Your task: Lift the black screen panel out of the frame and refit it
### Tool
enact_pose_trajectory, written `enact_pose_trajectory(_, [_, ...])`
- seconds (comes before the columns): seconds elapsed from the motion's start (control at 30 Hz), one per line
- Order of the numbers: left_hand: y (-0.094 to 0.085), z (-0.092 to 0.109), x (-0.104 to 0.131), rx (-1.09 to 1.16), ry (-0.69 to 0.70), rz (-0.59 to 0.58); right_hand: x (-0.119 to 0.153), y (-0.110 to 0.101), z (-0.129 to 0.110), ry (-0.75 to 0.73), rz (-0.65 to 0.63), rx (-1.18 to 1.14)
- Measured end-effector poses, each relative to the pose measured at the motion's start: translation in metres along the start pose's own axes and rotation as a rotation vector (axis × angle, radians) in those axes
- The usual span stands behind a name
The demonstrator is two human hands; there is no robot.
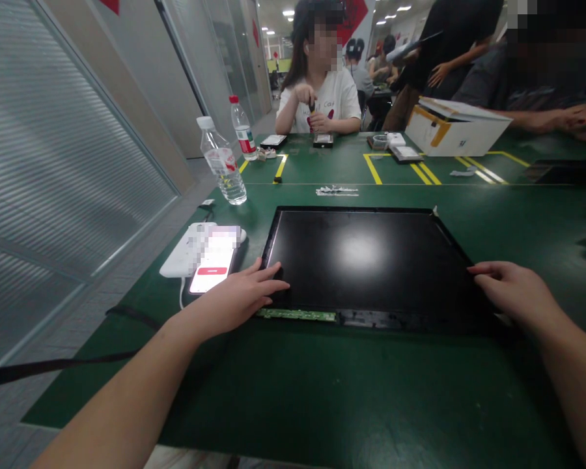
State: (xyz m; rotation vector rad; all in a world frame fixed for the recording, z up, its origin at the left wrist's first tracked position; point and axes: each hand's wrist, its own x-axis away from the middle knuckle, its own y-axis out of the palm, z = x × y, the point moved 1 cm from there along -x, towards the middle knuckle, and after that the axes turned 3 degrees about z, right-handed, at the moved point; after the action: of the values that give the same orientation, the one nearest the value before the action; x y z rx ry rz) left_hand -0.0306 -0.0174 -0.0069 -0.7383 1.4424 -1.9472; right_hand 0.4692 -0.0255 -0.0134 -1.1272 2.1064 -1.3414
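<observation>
A flat black display panel (366,260) lies on the green table in front of me, with a bright reflection in its middle. A narrow green circuit board (297,315) runs along the left part of its near edge. Over the panel's left edge, my left hand (247,290) rests with its fingers spread. My right hand (512,290) is at the right edge, thumb and index finger pinched together against the rim. Whatever is between those fingertips is too small to make out. A small whitish tab (435,210) sticks up at the far right corner.
Left of the panel are a lit phone (215,264), a white device (183,251) with a cable, and a water bottle (223,163). Whitish strips (336,191) lie beyond the panel. Across the table, a person (322,98) holds a tool over a small device; a white box (454,130) stands to the right.
</observation>
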Motion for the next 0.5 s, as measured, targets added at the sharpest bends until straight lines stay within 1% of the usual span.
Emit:
enact_pose_trajectory(0.1, [-0.0023,0.004,-0.0011,0.005,-0.011,-0.003,-0.002,0.0011,0.0018,-0.004,0.007,0.016])
enact_pose_trajectory(0.27, [-0.0044,0.0045,-0.0026,0.043,-0.06,0.001,-0.0033,0.0027,0.0042,-0.004,-0.029,0.04])
enact_pose_trajectory(0.5, [-0.0061,-0.0021,-0.0038,0.136,-0.169,0.097,-0.0043,0.0003,0.007,-0.029,-0.015,0.043])
